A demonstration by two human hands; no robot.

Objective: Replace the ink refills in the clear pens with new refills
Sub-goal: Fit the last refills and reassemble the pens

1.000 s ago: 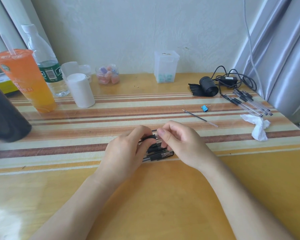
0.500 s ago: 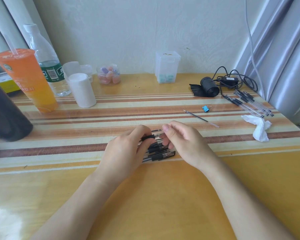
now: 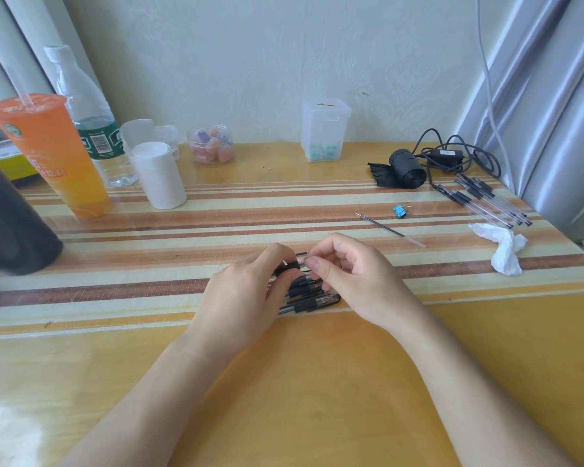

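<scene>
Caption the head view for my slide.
Left hand and right hand grip a clear black-gripped pen over a bundle of similar pens on a striped table.

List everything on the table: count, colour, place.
drink cup: one, orange, far left.
water bottle: one, clear, behind it.
paper roll: one, white, beside the cup.
jar: one, clear, back.
plastic box: one, clear, back centre.
black roll: one, black, back right.
cable: one, black, behind that roll.
spare pens: several, clear, far right.
binder clip: one, blue, right of centre.
loose refill: one, dark, near the clip.
tissue: one, white, right edge.
pen pile: several, clear, centre.
held pen: one, clear, between both hands.
left hand: one, grips the held pen.
right hand: one, pinches its end.
</scene>
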